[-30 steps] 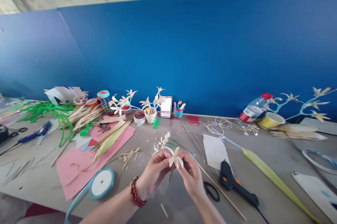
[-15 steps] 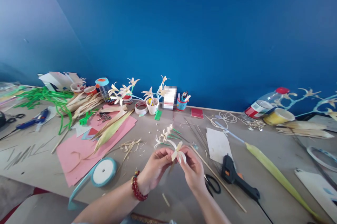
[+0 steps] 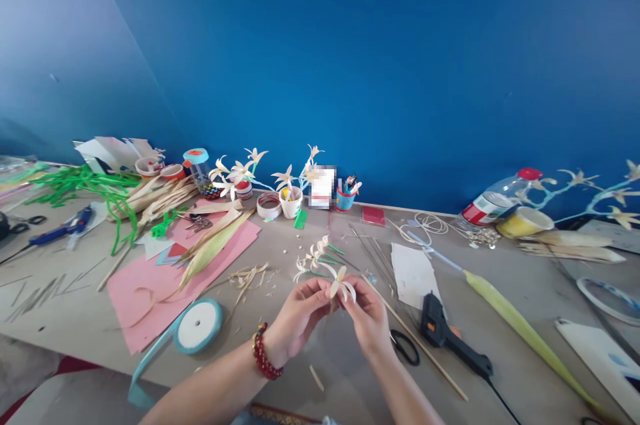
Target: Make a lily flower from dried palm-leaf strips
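A cream-coloured artificial flower (image 3: pixel 342 284) with long narrow petals is held between both hands, low in the middle of the view. My left hand (image 3: pixel 306 312), with a red bead bracelet (image 3: pixel 264 353) at the wrist, pinches it from the left. From the right, my right hand (image 3: pixel 369 318) grips it with thumb and fingers closed at its petals. Part of the flower's base is hidden by the fingers. Just beyond the hands lie several similar small white flowers (image 3: pixel 317 253) with green stems.
A roll of light blue ribbon (image 3: pixel 198 326) and pink paper (image 3: pixel 150 285) lie left. A black glue gun (image 3: pixel 453 338), scissors (image 3: pixel 405 347), a wooden stick (image 3: pixel 425 352) and a pale green husk (image 3: pixel 520 325) lie right. Cups and a plastic bottle (image 3: pixel 493 202) line the blue wall (image 3: pixel 350 65).
The flower has turned slightly between the fingers and shifted a little to the right. Both hands keep their hold. The camera view has moved slightly.
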